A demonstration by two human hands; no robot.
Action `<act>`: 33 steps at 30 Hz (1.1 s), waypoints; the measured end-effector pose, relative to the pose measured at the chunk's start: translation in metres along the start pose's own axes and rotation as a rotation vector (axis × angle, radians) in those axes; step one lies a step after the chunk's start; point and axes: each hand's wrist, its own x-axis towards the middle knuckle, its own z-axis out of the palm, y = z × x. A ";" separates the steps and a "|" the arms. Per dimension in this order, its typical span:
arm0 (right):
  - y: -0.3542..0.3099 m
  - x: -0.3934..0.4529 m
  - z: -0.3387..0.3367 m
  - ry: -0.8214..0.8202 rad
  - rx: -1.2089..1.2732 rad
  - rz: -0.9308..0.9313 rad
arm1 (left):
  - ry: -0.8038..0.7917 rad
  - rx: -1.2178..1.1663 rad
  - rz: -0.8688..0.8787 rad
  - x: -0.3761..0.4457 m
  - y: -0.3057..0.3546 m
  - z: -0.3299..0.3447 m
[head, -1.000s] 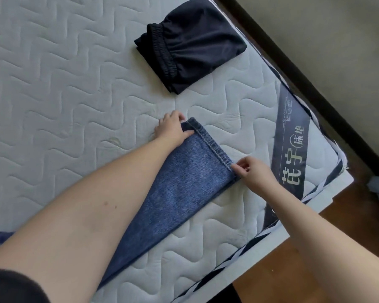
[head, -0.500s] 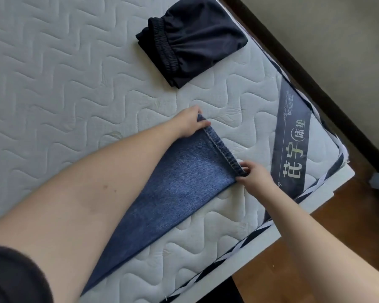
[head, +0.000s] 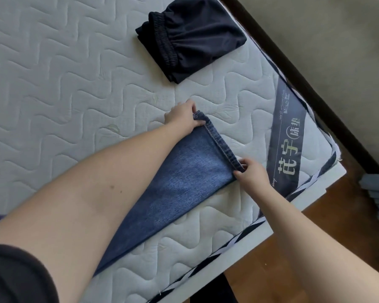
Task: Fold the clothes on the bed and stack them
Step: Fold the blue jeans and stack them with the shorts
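Two garments lie on the white quilted mattress [head: 59, 68], which fills most of the view and carries a dark printed label band [head: 287, 136] near its right edge. A brown wooden floor [head: 328, 232] shows past the mattress corner, and a stack of grey flat slabs [head: 376, 195] sits at the far right edge.

The long blue denim jeans [head: 184, 184] stretch diagonally from the lower left toward the label band, partly hidden under the left forearm, with the stitched hem at their far end. The folded black shorts with an elastic waistband [head: 193, 38] rest higher up near the mattress's right side, well apart from the jeans.

The left hand [head: 182, 117] pinches the upper corner of the hem, thumb on top of the denim and fingers curled round the edge. The right hand [head: 252, 173] grips the lower corner of the same hem, fingers curled over the fabric. Between the two hands the hem runs taut and straight. A black sleeve [head: 15, 276] covers the left upper arm at the bottom left.
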 end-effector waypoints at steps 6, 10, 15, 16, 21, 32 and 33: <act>-0.006 -0.011 0.017 0.291 -0.237 -0.144 | 0.161 0.073 0.069 -0.027 -0.032 -0.002; -0.028 -0.026 0.053 0.319 -0.245 -0.374 | 0.174 0.090 0.126 -0.064 -0.087 -0.016; -0.069 -0.054 0.113 0.164 -0.342 -0.565 | 0.201 0.050 0.003 -0.126 -0.188 -0.027; -0.078 -0.060 0.127 0.128 -0.367 -0.592 | 0.215 0.049 -0.037 -0.142 -0.211 -0.028; -0.123 -0.095 0.195 -0.046 -0.482 -0.709 | 0.307 0.064 -0.232 -0.225 -0.327 -0.035; -0.200 -0.166 0.319 -0.254 -0.656 -0.882 | 0.271 0.026 -0.454 -0.342 -0.487 -0.040; -0.205 -0.171 0.330 -0.268 -0.666 -0.899 | 0.270 0.017 -0.428 -0.344 -0.493 -0.041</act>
